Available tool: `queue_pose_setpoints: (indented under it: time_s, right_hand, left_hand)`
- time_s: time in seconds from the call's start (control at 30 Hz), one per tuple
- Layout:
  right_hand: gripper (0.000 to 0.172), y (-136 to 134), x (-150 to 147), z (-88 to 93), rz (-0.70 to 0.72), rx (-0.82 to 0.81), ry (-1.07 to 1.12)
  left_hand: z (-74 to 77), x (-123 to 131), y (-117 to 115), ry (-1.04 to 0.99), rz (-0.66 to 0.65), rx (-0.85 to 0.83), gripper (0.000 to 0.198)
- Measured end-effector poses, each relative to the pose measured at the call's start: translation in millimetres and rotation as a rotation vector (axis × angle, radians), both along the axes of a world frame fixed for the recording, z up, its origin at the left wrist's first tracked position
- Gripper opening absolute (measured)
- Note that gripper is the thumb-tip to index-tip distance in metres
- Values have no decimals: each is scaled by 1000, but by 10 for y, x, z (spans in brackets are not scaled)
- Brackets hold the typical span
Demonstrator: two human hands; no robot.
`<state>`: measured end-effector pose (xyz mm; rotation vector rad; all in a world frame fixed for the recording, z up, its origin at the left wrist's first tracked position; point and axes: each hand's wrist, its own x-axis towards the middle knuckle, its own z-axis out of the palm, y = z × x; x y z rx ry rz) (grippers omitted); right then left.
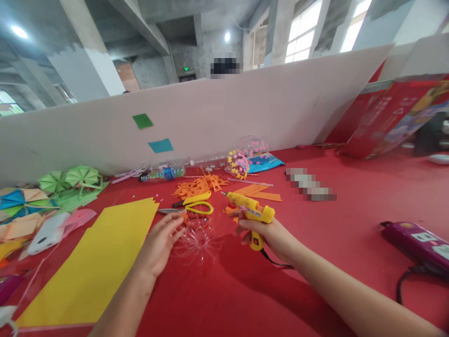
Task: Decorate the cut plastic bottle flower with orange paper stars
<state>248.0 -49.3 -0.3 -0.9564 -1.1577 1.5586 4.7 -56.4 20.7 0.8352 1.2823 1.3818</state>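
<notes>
In the head view, your two forearms come in nearest, with the yellow sheets (101, 252) lying near left on the red table (351, 224). Your left hand (159, 241) is at the middle, thumb and forefinger apparently pinching a small orange piece (184, 216). Your right hand (268, 229) wraps the grip of the glue gun (245, 204), its nozzle pointing far left; you have it above the table, just right of the clear plastic piece (200, 238).

The gun should feel stiff and fairly light, though the cord (271, 261) may tug; hold it by the grip and keep skin off the tip, which could be hot. The clear piece is likely springy, slippery and easily crumpled, so take it by its middle. The orange bit looks soft and feather-light; grip its edge.

The gun is yellow with a dark switch at the grip's base. The clear piece spreads thin strips like petals, beside your left fingers. Scissors (168, 211) lie just beyond.
</notes>
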Motion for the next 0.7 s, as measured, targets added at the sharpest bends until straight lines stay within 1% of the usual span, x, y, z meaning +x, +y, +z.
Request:
queue_pose_setpoints:
  time_s: [0.07, 0.17, 0.27, 0.4, 0.5, 0.7]
  right_hand:
    - [30, -22, -66, -17, 27, -14, -2]
    - [32, -46, -128, -28, 47, -15, 3]
    - [31, -38, -129, -35, 30, -11, 8]
    - [29, 9, -60, -52, -19, -10, 1]
    - [31, 39, -1, -59, -53, -11, -11]
    - [36, 36, 45, -17, -114, 8, -49]
  left_hand:
    - [-60, 102, -5, -20, -14, 19, 26]
    - [-109, 225, 52, -43, -6, 70, 26]
    - [-133, 323, 161, -64, -4, 109, 25]
    - [-159, 431, 313, -78, -13, 147, 25]
    - [-184, 443, 378, -61, -37, 157, 24]
    - [-237, 323, 394, 27, -44, 204, 21]
